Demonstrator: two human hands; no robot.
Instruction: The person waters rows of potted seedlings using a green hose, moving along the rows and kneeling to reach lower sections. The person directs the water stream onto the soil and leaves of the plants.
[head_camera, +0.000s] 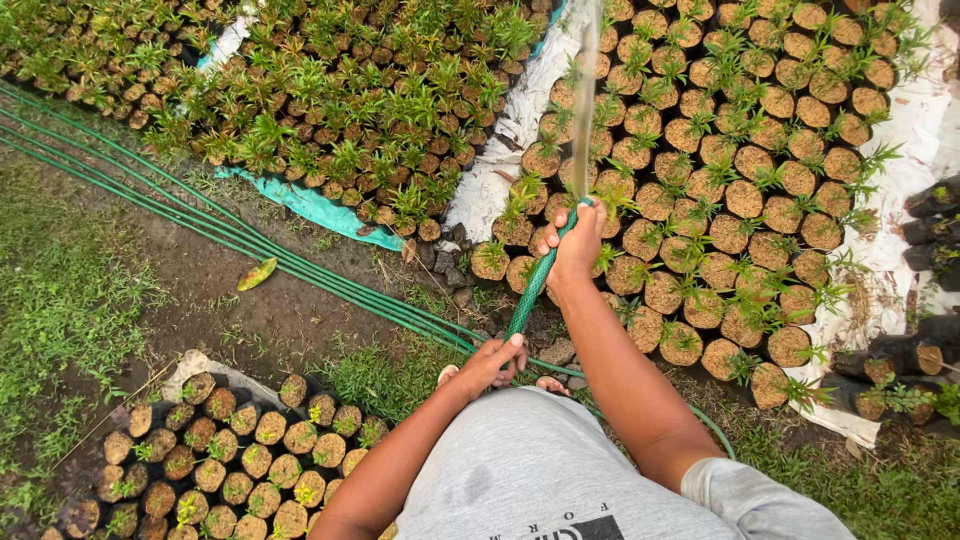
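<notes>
Outdoor nursery ground — damp soil path, grass at the edges, blocks of seedlings in small soil-filled bags (720, 190) set out on pale sheeting (500, 150) and a strip of teal tarp (320, 208). A second block of greener seedlings (360, 100) lies upper left; a smaller group of bags (230, 460) sits near the lower left. Several green lines (200, 225) run diagonally across the path, a yellow leaf (256, 273) beside them.

Right hand (575, 245) is forward, fingers wrapped tight around the end of a green hose (530, 290), thumb apparently over the mouth. A water stream (585, 90) leaves the hose end and runs up the frame over the right-hand block. Left hand (492, 362) is lower, close to the body, fingers curled closed around the same hose further back — hose runs straight between the two hands, then drops behind the waist.

Step in hand, by my reading: watering the right-hand block, mid-pass. Bags near the hose look dry on top. Next move would call for swinging the hose end sideways while the left hand feeds slack; both grips stay as they are.
</notes>
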